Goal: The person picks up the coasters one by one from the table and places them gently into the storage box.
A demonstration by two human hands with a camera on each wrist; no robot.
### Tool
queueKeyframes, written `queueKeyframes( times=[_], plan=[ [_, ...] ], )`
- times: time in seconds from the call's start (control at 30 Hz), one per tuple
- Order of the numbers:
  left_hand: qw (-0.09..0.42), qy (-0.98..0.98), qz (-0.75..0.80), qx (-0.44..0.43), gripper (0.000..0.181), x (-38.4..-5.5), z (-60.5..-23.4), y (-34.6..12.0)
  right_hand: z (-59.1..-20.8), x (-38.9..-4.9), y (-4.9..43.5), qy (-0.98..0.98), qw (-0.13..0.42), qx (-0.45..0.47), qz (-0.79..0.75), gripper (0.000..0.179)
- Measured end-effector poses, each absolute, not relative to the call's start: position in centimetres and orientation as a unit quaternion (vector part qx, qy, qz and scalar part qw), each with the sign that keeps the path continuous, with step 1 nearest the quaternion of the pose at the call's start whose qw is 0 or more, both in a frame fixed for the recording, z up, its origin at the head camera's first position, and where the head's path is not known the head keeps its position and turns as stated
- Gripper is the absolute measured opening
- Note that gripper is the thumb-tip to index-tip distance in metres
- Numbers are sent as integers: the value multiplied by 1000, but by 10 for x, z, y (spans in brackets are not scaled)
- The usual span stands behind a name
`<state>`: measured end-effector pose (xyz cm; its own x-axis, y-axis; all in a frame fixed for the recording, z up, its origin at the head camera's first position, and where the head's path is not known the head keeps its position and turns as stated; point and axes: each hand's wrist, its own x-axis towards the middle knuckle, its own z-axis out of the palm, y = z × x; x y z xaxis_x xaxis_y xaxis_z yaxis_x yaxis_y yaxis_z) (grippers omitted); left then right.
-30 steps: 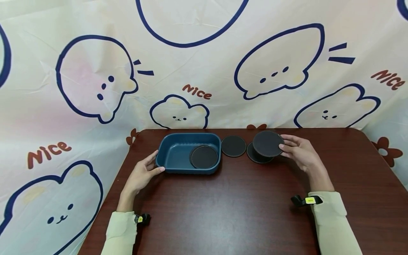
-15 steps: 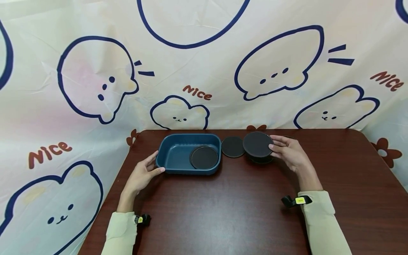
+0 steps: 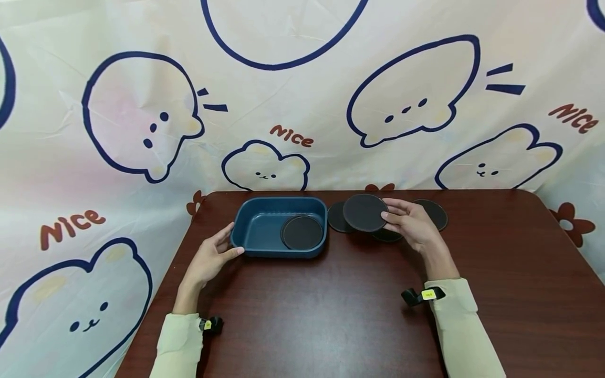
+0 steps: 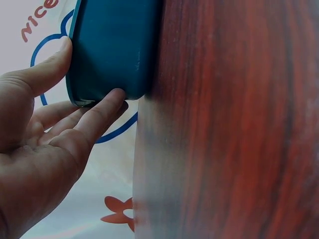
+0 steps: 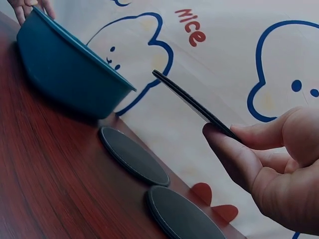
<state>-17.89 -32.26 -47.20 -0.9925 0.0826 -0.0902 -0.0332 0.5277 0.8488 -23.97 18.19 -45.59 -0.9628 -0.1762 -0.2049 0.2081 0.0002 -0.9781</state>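
Observation:
My left hand [image 3: 214,257] holds the left end of a dark blue rectangular tub [image 3: 257,253], thumb at the rim and fingers on the outer wall, as the left wrist view shows. A round black coaster [image 3: 302,232] lies inside the tub on the right; whether another lies under it I cannot tell. Between thumb and fingers my right hand [image 3: 416,223] pinches a black coaster [image 5: 194,105], tilted and raised above the table, just right of the tub. In the head view it partly covers two coasters on the table, the left one [image 3: 335,218] and the middle one [image 3: 387,235].
Another black coaster [image 3: 434,212] lies on the brown wooden table [image 3: 321,315], behind the right hand. A white cloth [image 3: 331,105] with bear drawings hangs along the table's back edge and left side.
My right hand has carried its coaster leftward, toward the tub, uncovering the coaster at the far right. The left hand and the tub have stayed in place.

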Motion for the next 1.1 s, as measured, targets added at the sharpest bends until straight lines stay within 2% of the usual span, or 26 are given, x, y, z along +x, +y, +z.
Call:
queueKeyframes(
  times=[1.1],
  plan=[
    [59, 876, 479, 8, 81, -178, -473, -323, -462, -244, 103, 663, 167, -19, -729, 56]
  ],
)
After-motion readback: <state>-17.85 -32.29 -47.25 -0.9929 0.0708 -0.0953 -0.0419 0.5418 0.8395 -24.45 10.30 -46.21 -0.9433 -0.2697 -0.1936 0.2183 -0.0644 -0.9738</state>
